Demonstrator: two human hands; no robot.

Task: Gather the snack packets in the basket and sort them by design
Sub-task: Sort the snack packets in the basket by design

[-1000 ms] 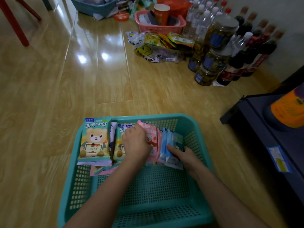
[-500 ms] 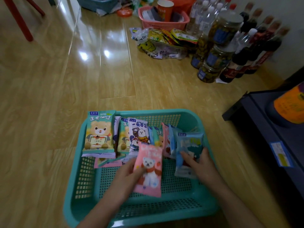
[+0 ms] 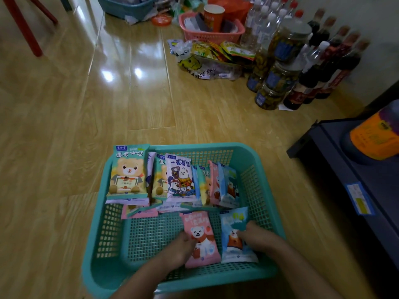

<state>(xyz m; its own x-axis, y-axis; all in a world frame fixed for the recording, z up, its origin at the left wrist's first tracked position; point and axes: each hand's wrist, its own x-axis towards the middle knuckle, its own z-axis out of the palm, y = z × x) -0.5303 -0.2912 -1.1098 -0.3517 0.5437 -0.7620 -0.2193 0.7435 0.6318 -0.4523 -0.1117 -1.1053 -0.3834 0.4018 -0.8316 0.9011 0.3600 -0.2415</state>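
Both packets have come back to the near end of the basket [image 3: 266, 172], side by side, long axes pointing away toward the standing row [image 3: 181, 178] (left hand [image 3: 181, 248] pinches the pink packet [image 3: 201, 239], right hand [image 3: 258, 236] grips the blue packet [image 3: 234, 235]).

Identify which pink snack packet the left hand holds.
The pink white-bear snack packet at the teal plastic mesh basket's near end, gripped by the left hand; other pink packets sit farther away.

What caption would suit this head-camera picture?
In a teal basket, the left hand holds a pink packet and the right hand a blue packet.
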